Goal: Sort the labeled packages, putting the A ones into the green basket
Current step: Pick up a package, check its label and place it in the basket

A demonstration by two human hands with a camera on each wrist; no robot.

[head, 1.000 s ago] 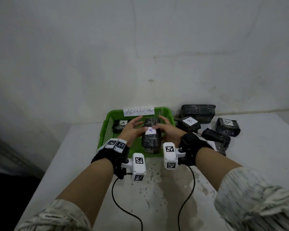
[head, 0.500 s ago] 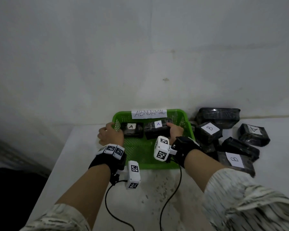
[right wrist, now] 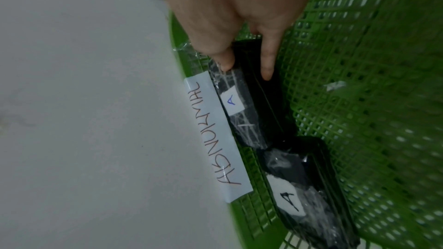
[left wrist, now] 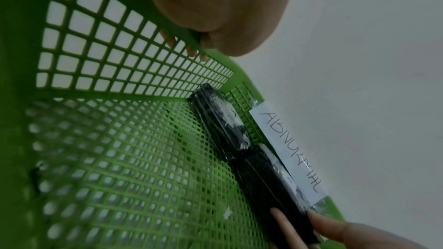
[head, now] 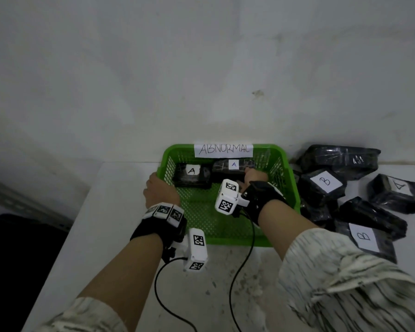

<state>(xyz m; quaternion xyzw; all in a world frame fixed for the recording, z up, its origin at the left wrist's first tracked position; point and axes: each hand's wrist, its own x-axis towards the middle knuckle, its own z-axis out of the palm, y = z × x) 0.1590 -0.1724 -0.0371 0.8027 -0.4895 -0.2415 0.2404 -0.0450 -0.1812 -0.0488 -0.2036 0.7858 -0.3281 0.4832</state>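
The green basket (head: 285, 188) with an "ABNORMAL" tag stands against the wall. Two black packages labelled A lie side by side along its back wall. One is at the left (head: 192, 174) (right wrist: 299, 196). The other is at the right (head: 233, 167) (right wrist: 242, 105). My right hand (head: 254, 176) (right wrist: 246, 65) reaches into the basket and pinches the right end of the right A package between thumb and fingers. My left hand (head: 161, 188) (left wrist: 215, 16) grips the basket's left rim, thumb over the edge and fingers outside the mesh.
On the white table to the right of the basket lies a pile of black packages: two labelled B (head: 325, 180) (head: 365, 237), one labelled A (head: 398, 188), and a large one without a visible label (head: 340, 159). The table's left edge (head: 82, 212) runs near my left arm.
A second ago both hands held the A package on end over the basket's front. It now lies at the back beside the other A package. My left hand moved to the basket's left rim.
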